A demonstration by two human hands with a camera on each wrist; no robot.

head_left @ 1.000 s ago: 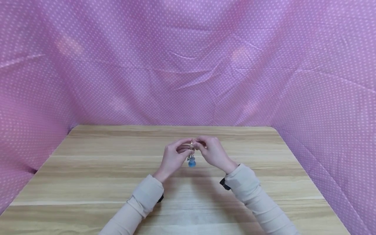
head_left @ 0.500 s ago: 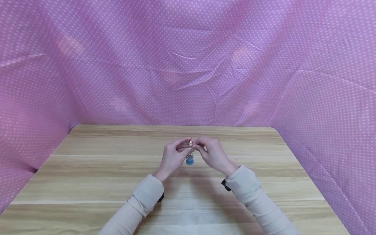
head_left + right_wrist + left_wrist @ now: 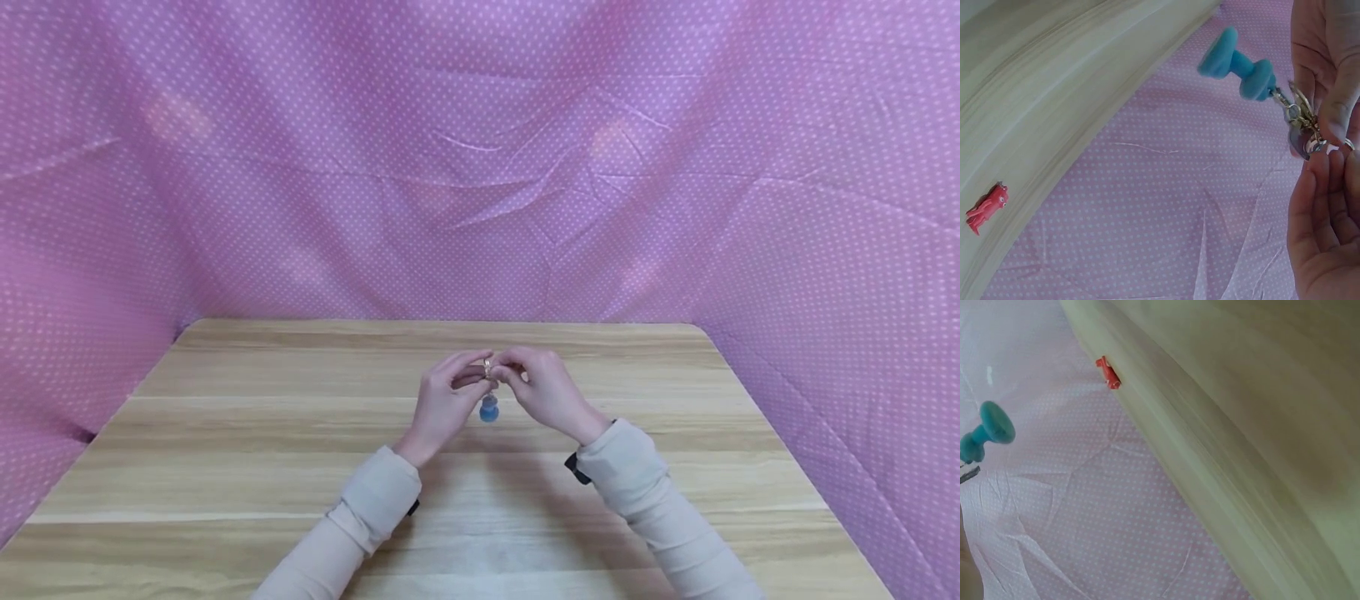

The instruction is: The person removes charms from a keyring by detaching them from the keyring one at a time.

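Note:
A keychain with gold metal rings (image 3: 487,367) and a blue charm (image 3: 489,408) hangs between both hands above the table. My left hand (image 3: 442,407) grips its metal part between thumb and fingers. Opposite it, my right hand (image 3: 546,392) pinches the ring's other side with thumb and forefinger. In the right wrist view, the turquoise charm (image 3: 1235,65) dangles from a metal link beside a gold clasp and other small metal pieces (image 3: 1307,122). The left wrist view shows the same charm (image 3: 996,423) at its left edge. The exact pinch points are partly hidden by fingers.
A small red figure charm (image 3: 986,207) lies on the wooden table (image 3: 262,467) close to its far edge; the hands hide it in the head view. Pink polka-dot cloth (image 3: 480,167) surrounds the table at the back and sides.
The blue charm swings slightly left and then back right, now hanging a little higher than at first. Both hands stay nearly in place, with small finger shifts at the metal rings.

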